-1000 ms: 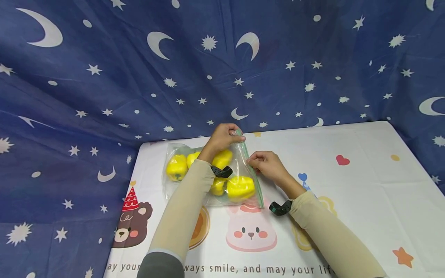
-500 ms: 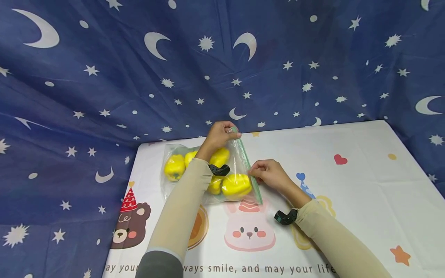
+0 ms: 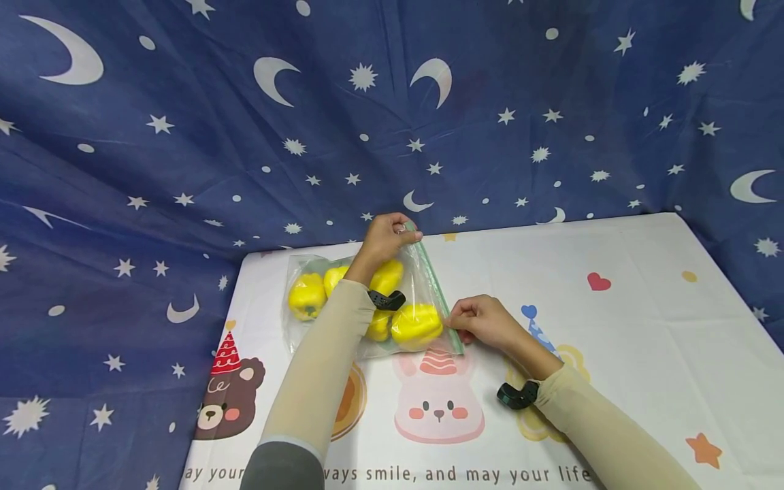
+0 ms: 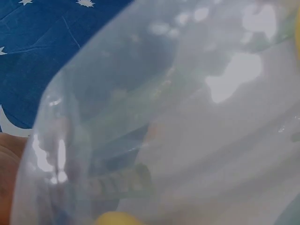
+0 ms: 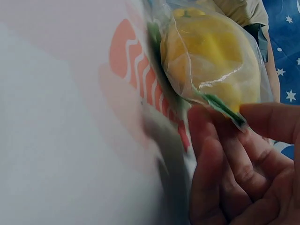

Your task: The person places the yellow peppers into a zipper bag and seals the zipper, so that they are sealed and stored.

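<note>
A clear zip bag (image 3: 421, 279) with a green seal strip lies on the table, its mouth edge facing right. Several yellow bell peppers (image 3: 417, 325) are inside it. My left hand (image 3: 386, 239) pinches the far end of the green strip, the forearm crossing over the bag. Lower along the same strip, near its front end, my right hand (image 3: 484, 321) pinches the edge between thumb and fingers. In the right wrist view the green strip (image 5: 220, 108) passes between thumb and fingertips. The left wrist view is mostly filled by the bag's film (image 4: 187, 117), blurred.
A white tablecloth (image 3: 625, 367) printed with cartoon animals and lettering covers the table. A dark blue curtain (image 3: 490, 82) with moons and stars hangs behind the far edge and along the left side. Each wrist carries a black camera mount (image 3: 517, 395).
My right hand has slid along the green strip toward the front end of the bag. The left hand keeps its pinch at the far corner, with little movement.
</note>
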